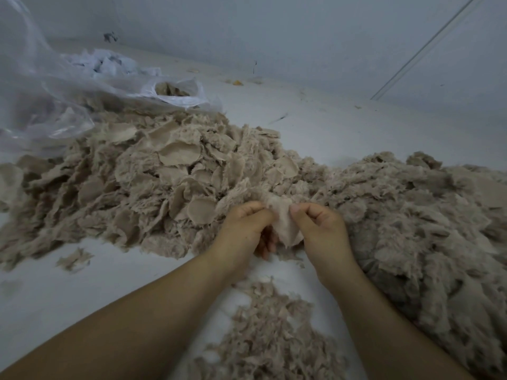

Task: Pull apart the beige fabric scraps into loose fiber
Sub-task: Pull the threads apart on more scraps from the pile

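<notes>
A beige fabric scrap [284, 223] hangs between my two hands, just above the white floor. My left hand [247, 229] pinches its left edge between thumb and fingers. My right hand [319, 229] pinches its right edge the same way. A big pile of rounded beige scraps [170, 171] lies to the left and behind the hands. To the right a fluffier heap of loose beige fiber [411, 223] spreads to the frame edge. More loose fiber [269, 333] lies on the floor between my forearms.
Clear plastic bags [49, 100] lie at the far left; one open bag [175, 91] holds beige scraps. White fabric bits [109, 61] sit behind them. A small stray scrap [74, 259] rests on the white floor [82, 297]. A grey wall [301, 37] rises behind.
</notes>
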A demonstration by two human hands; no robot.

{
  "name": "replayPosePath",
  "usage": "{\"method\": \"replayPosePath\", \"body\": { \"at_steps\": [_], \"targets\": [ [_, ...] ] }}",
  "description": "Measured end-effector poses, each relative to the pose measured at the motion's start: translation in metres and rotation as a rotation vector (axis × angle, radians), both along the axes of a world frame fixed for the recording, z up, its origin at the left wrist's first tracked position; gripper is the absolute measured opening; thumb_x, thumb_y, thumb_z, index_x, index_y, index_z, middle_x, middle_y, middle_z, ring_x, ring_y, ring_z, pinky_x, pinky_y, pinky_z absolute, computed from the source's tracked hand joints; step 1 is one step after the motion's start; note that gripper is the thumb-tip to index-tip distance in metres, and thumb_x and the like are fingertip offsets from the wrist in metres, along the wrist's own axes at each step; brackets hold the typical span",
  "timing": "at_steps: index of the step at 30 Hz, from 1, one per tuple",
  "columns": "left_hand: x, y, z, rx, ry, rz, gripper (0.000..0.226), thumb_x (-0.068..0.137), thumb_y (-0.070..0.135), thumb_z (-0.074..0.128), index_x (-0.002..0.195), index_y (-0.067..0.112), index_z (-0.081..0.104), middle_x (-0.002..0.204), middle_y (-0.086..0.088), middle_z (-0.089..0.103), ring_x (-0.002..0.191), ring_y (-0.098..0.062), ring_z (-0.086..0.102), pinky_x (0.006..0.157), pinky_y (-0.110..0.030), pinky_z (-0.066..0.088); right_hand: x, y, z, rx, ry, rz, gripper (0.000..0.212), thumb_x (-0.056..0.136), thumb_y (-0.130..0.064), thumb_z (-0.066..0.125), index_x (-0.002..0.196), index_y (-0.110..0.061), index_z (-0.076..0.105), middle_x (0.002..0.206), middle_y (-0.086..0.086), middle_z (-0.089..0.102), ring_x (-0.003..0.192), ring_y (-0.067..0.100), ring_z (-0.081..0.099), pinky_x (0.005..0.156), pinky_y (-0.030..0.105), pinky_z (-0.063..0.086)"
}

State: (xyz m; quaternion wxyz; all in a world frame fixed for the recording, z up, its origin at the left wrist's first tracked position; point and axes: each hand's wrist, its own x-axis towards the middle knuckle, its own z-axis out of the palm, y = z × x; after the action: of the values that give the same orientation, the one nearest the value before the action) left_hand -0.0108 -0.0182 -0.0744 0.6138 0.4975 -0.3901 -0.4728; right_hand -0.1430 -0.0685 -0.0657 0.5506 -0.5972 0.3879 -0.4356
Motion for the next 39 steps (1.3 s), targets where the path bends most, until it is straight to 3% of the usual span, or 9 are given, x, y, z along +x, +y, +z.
{"method": "replayPosePath", "body": {
  "at_steps": [12, 14, 17, 19, 25, 29, 34, 37, 39],
  "targets": [
    [0.007, -0.004, -0.007, -0.029, 0.133, 0.145, 0.037, 0.102, 0.027, 0.047, 0.074, 0.009, 0.063, 0.045, -0.01, 0.044, 0.034, -0.02, 0.037, 0.033, -0.016, 0.025, -0.001, -0.007, -0.003, 0.096, -0.097, -0.154, 0.036, 0.098, -0.015, 0.06, 0.066, -0.022, 0.075, 0.066, 0.0, 0.071, 0.06, 0.014, 0.064, 0.053, 0.028, 0.052],
    [0.015, 0.002, -0.004, -0.05, 0.116, -0.061, 0.03, 0.096, 0.026, 0.056, 0.079, 0.004, 0.065, 0.048, -0.011, 0.048, 0.036, -0.02, 0.041, 0.034, -0.018, 0.029, 0.0, -0.009, -0.004, 0.111, -0.114, -0.195, 0.03, 0.096, -0.016, 0.062, 0.069, -0.018, 0.075, 0.069, 0.003, 0.073, 0.062, 0.016, 0.065, 0.055, 0.029, 0.053],
    [0.031, 0.014, 0.014, -0.014, -0.243, -0.658, 0.025, 0.089, 0.029, 0.068, 0.092, 0.005, 0.074, 0.074, -0.02, 0.068, 0.057, -0.025, 0.057, 0.052, -0.027, 0.047, 0.002, -0.01, -0.004, 0.141, -0.147, -0.202, 0.029, 0.095, -0.017, 0.064, 0.069, -0.019, 0.078, 0.074, 0.009, 0.075, 0.069, 0.022, 0.069, 0.064, 0.035, 0.057],
    [0.034, 0.017, 0.02, 0.011, -0.402, -0.779, 0.031, 0.088, 0.039, 0.067, 0.092, 0.01, 0.077, 0.089, -0.025, 0.07, 0.07, -0.028, 0.06, 0.062, -0.032, 0.048, 0.001, -0.01, -0.003, 0.162, -0.175, -0.198, 0.028, 0.094, -0.017, 0.064, 0.07, -0.02, 0.078, 0.078, 0.011, 0.075, 0.072, 0.025, 0.07, 0.065, 0.036, 0.057],
    [0.007, 0.007, 0.012, 0.152, -0.204, -0.166, 0.039, 0.082, 0.043, 0.07, 0.082, 0.006, 0.058, 0.061, -0.012, 0.061, 0.039, -0.019, 0.048, 0.032, -0.02, 0.034, -0.001, -0.006, 0.001, 0.182, -0.176, -0.107, 0.018, 0.095, -0.013, 0.062, 0.1, 0.0, 0.074, 0.097, 0.021, 0.074, 0.09, 0.036, 0.072, 0.081, 0.048, 0.06],
    [-0.001, 0.003, 0.01, 0.132, -0.267, -0.12, 0.039, 0.098, 0.03, 0.058, 0.079, -0.003, 0.065, 0.05, -0.009, 0.057, 0.038, -0.019, 0.044, 0.038, -0.024, 0.034, -0.002, -0.001, 0.003, 0.058, -0.092, 0.01, 0.02, 0.092, -0.015, 0.066, 0.091, 0.005, 0.07, 0.075, 0.024, 0.07, 0.064, 0.032, 0.066, 0.064, 0.044, 0.057],
    [0.003, 0.007, 0.016, -0.038, -0.106, 0.142, 0.043, 0.1, 0.027, 0.054, 0.06, 0.011, 0.062, 0.048, -0.009, 0.054, 0.036, -0.017, 0.043, 0.038, -0.023, 0.034, -0.001, -0.008, -0.005, 0.039, -0.049, -0.171, 0.032, 0.097, -0.016, 0.062, 0.067, -0.005, 0.062, 0.052, -0.002, 0.056, 0.046, 0.014, 0.041, 0.048, 0.029, 0.036],
    [0.014, -0.004, 0.027, -0.189, 0.173, 0.383, 0.026, 0.101, 0.024, 0.052, 0.098, 0.0, 0.063, 0.076, -0.014, 0.066, 0.052, -0.021, 0.058, 0.043, -0.027, 0.044, -0.003, -0.015, -0.007, 0.151, -0.162, -0.25, 0.031, 0.102, -0.021, 0.053, 0.077, -0.012, 0.068, 0.055, -0.009, 0.054, 0.045, 0.005, 0.04, 0.043, 0.02, 0.034],
    [0.01, -0.011, 0.025, -0.115, 0.118, 0.339, 0.023, 0.097, 0.012, 0.057, 0.119, 0.007, 0.054, 0.09, -0.007, 0.068, 0.063, -0.018, 0.064, 0.049, -0.028, 0.05, -0.002, -0.015, -0.008, 0.169, -0.197, -0.248, 0.032, 0.104, -0.023, 0.048, 0.082, -0.012, 0.069, 0.056, -0.009, 0.054, 0.046, 0.002, 0.042, 0.043, 0.016, 0.035]
  ]
}}
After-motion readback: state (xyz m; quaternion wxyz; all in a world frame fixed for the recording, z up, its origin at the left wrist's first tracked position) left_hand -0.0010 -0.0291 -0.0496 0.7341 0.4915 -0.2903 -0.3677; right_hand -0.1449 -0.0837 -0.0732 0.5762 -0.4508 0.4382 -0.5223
